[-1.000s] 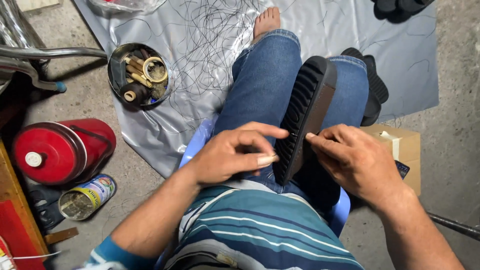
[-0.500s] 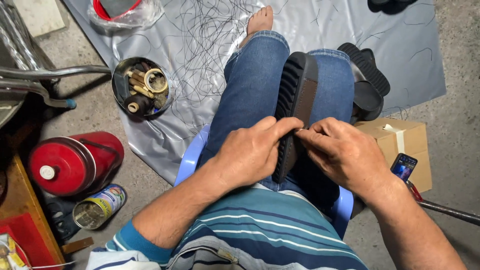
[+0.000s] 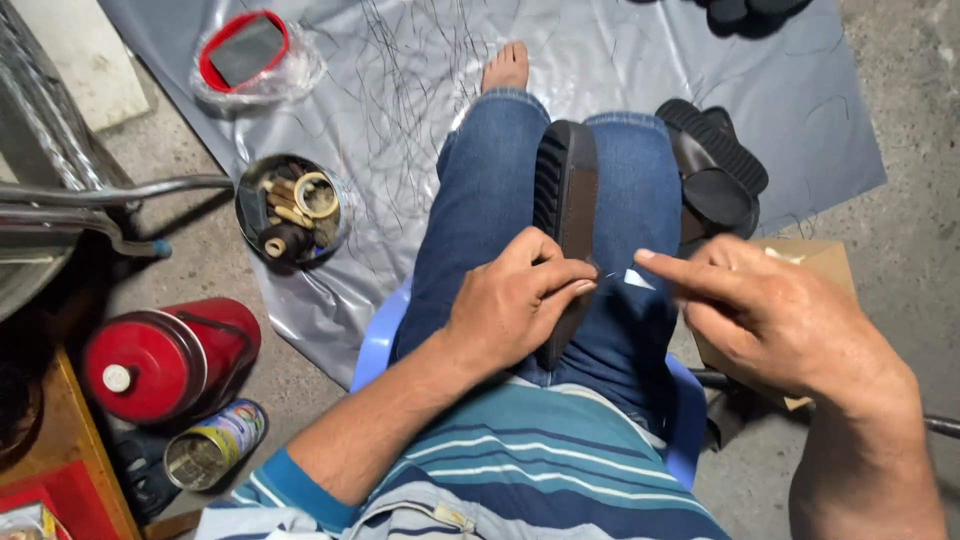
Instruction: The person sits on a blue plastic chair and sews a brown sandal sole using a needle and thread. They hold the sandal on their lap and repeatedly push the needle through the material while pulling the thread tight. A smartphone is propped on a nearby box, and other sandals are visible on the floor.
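Holding a sole on the lap

Gripping the black sole [image 3: 566,205], the left hand [image 3: 510,300] closes its fingers around the near end; the sole stands on its edge between the knees. The right hand [image 3: 775,320] is just right of it, fingers pinched on something small and pale; what it is I cannot tell. A tin [image 3: 290,210] with spools stands far left.

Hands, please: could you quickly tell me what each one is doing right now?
Left hand: closed on the black sandal, held on edge between the knees.
Right hand: fingers pinched beside the sandal; what they pinch is too small to tell.
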